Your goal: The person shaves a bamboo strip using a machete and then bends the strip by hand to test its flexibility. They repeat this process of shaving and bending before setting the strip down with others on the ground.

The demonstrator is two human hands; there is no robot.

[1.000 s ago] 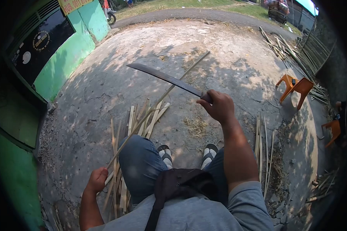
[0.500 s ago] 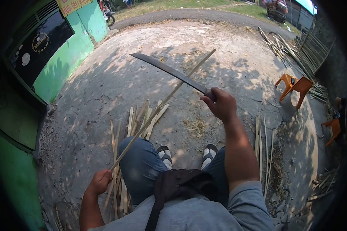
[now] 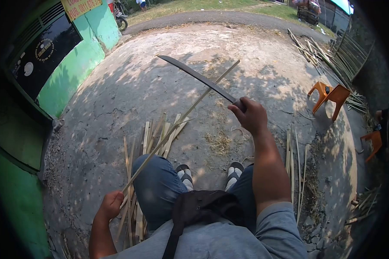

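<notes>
My right hand (image 3: 250, 115) is closed round the handle of a machete (image 3: 196, 77), its long dark blade pointing up and to the left. A long thin bamboo strip (image 3: 181, 118) slants from lower left to upper right across my left knee. My left hand (image 3: 112, 203) grips this strip near its lower end. Toward its far end, the strip crosses the machete blade in this view. Beside and under my left leg lies a bundle of split bamboo strips (image 3: 168, 136) on the ground.
More bamboo strips (image 3: 292, 166) lie to the right of my legs. An orange plastic stool (image 3: 328, 97) stands at the right, near piled bamboo (image 3: 313, 54). Fine shavings (image 3: 220, 143) are scattered ahead of my feet. A green wall (image 3: 80, 60) rises at the left.
The machete and my right hand have shifted slightly to the right, and the blade tip sits a little higher. The strip's far end has dropped slightly; my left hand keeps its grip.
</notes>
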